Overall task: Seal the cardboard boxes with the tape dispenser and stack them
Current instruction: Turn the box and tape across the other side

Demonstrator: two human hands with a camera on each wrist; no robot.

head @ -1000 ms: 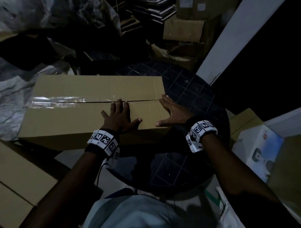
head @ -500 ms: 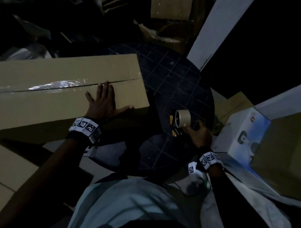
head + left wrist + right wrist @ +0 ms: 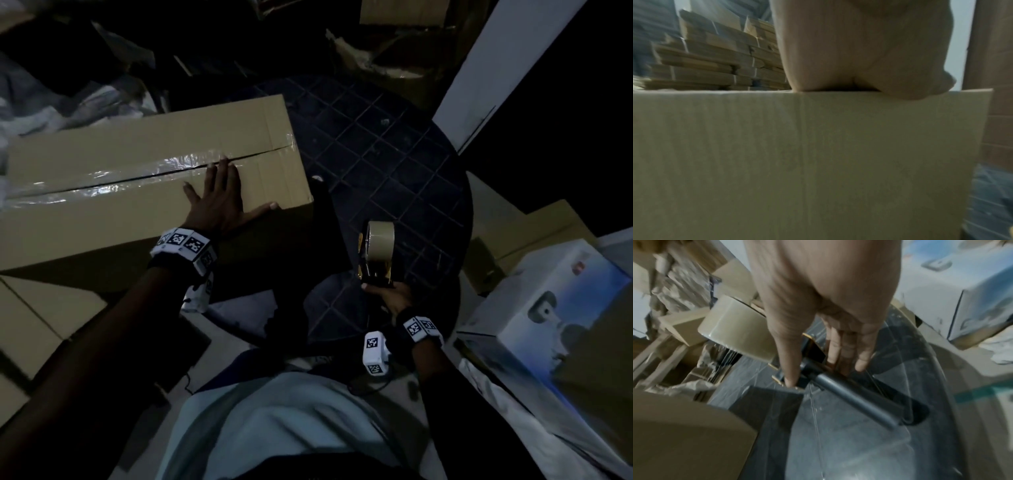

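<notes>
Head view: a long cardboard box lies on the left part of a round dark table, its far end overhanging to the left. Clear tape covers the left stretch of the top seam; the right stretch of the seam, near the fingertips, shows a dark open slit. Left hand lies flat on the near flap, fingers straight and close together, thumb splayed toward the box's right corner. Right hand is over the near right part of the table, holding a tape dispenser upright, roll on top, well apart from the box. A white printed carton stands at the right; flattened cardboard lies at lower left.

Left wrist view: the heel of the left hand presses on the top edge of the box, whose side wall fills the frame. Fingers are hidden; their state cannot be told here. Bundled flat cartons are stacked behind.

Right wrist view: right hand pinches the dispenser at the frame just above its grey handle, thumb on one side, fingers together on the other. The roll sits to the left. The handle points down over the tabletop.
</notes>
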